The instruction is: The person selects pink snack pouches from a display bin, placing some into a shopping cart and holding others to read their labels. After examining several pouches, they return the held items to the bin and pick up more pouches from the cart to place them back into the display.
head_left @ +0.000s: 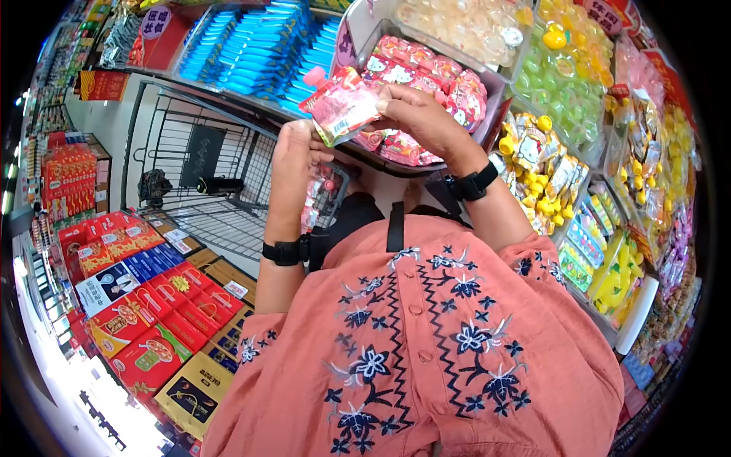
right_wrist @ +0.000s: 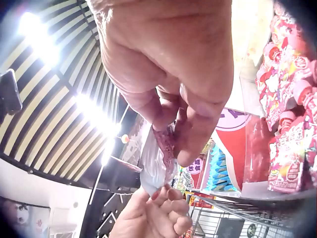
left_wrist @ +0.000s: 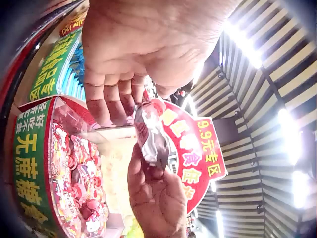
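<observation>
A pink spouted pouch [head_left: 343,107] with a pink cap is held up between both hands, over the edge of a bin. My right hand [head_left: 422,118] pinches its right side between thumb and fingers. At its lower left corner, my left hand [head_left: 295,156] grips the pouch with thumb and fingertips. The right wrist view shows the pouch [right_wrist: 157,161] edge-on, its silvery side toward the camera, with the left hand [right_wrist: 153,215] at its lower end. Similar pink cartoon-printed pouches [head_left: 396,72] fill the bin just behind the hands.
A wire shopping cart [head_left: 205,160] stands to the left, with some packages in its near end. Blue packets [head_left: 251,49] fill the bin beyond it. Yellow-capped pouches [head_left: 533,167] and jelly cups [head_left: 567,84] lie on the right. Red gift boxes [head_left: 152,320] are stacked at lower left.
</observation>
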Motion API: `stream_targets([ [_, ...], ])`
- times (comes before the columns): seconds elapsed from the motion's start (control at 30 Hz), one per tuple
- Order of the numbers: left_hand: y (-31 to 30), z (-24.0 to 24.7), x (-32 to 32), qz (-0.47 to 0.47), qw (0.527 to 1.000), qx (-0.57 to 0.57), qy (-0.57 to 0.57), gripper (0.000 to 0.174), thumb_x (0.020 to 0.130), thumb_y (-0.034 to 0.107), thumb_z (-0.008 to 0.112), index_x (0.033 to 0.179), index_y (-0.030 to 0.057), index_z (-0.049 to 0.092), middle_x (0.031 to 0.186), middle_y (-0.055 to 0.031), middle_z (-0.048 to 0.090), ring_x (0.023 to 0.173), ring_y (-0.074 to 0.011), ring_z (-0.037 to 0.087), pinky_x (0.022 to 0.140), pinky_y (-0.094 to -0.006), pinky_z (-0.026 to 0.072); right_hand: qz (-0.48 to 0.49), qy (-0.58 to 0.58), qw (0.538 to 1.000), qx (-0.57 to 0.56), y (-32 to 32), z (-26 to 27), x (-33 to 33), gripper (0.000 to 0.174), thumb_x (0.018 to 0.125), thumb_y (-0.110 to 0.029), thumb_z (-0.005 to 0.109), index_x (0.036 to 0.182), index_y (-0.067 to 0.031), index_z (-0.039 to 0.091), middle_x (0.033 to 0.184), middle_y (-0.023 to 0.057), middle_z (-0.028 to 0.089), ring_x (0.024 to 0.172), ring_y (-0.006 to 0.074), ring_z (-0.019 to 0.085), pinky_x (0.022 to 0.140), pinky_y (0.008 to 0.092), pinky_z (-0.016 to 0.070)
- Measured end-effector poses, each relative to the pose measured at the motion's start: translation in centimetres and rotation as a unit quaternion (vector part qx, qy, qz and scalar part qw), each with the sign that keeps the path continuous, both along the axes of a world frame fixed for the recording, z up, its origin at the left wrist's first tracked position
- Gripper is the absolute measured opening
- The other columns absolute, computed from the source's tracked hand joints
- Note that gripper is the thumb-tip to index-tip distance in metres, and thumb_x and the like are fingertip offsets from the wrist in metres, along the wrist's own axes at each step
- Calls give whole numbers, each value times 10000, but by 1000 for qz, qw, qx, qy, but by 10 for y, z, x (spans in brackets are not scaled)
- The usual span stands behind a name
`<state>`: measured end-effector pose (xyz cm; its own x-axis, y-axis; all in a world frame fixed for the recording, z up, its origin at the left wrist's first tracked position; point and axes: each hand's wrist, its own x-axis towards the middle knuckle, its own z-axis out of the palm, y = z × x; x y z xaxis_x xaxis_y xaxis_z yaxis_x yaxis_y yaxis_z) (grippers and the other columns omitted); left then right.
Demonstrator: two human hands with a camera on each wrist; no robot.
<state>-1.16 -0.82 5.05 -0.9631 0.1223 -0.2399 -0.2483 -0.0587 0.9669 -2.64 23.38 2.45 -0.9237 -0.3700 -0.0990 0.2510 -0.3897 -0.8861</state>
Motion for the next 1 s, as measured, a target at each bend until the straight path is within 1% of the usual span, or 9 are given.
stream_targets([
  [0.03, 1, 1, -4, 18, 1000, 2, -2, 348, 1072, 327, 448, 1092, -1, 562, 932, -84, 641, 833, -154, 639, 726, -298, 540, 1, 1, 1000, -7, 0, -1, 0, 228, 1002, -241, 565, 983, -18, 607, 1020, 9, 625, 985, 108, 614, 949, 295, 511],
  [0.07, 2, -3, -10, 36, 998, 57, -2, 414, 1062, 387, 466, 1135, -7, 568, 922, -75, 658, 746, -129, 638, 681, -256, 532, 3, 1, 1000, 0, -1, -2, 2, 225, 1002, -240, 565, 982, -19, 608, 1021, 8, 625, 984, 106, 612, 946, 294, 510],
  [0.17, 5, 4, -15, 6, 997, 59, -46, 409, 1056, 375, 490, 1126, -20, 569, 931, -83, 665, 757, -139, 645, 697, -277, 544, 14, -7, 1000, 17, -2, -2, 8, 215, 1003, -246, 570, 964, -37, 601, 1015, 3, 619, 987, 104, 603, 945, 301, 502],
  [0.4, -8, -20, -15, 14, 998, 59, -17, 249, 1042, 276, 544, 1044, 31, 588, 995, -88, 696, 862, -134, 677, 732, -287, 550, 23, -1, 999, 23, -1, -4, 15, 197, 986, -237, 585, 947, -47, 617, 976, -7, 632, 953, 87, 603, 911, 287, 504],
  [0.6, 3, -21, -10, 42, 971, 230, -54, 228, 1028, 263, 574, 1053, 38, 601, 1033, -81, 701, 898, -158, 691, 793, -316, 569, 8, -50, 998, -29, 1, -3, 21, 182, 982, -253, 595, 931, -78, 598, 980, -16, 605, 940, 91, 583, 884, 280, 479],
  [0.7, -10, -17, -11, -48, 982, 161, -82, 271, 1033, 283, 562, 1125, 32, 605, 1065, -85, 701, 923, -167, 694, 807, -320, 572, 30, -33, 999, -7, 6, 4, 22, 177, 977, -254, 598, 923, -85, 591, 976, -26, 583, 938, 82, 561, 883, 276, 464],
  [0.73, -11, -12, -11, -55, 988, 126, -72, 347, 1032, 327, 560, 1190, 20, 598, 1069, -80, 700, 917, -155, 689, 801, -315, 566, 38, -22, 999, 7, 7, 6, 22, 175, 973, -251, 599, 919, -84, 590, 971, -29, 579, 939, 78, 557, 885, 275, 463],
  [0.83, -11, 5, -12, -77, 987, 123, -65, 370, 1037, 350, 545, 1207, 24, 583, 1106, -73, 687, 1024, -155, 666, 883, -328, 538, 55, 4, 997, 56, 4, 5, 24, 182, 964, -243, 594, 900, -73, 577, 936, -40, 552, 914, 69, 531, 876, 269, 457],
  [1.0, -2, -3, -16, -47, 999, -15, -20, 430, 1040, 425, 523, 1084, 15, 644, 978, -43, 669, 879, -106, 616, 825, -289, 505, 87, 33, 992, 82, -5, 6, 27, 203, 956, -248, 585, 872, -65, 556, 883, -49, 507, 863, 68, 483, 820, 258, 433],
])
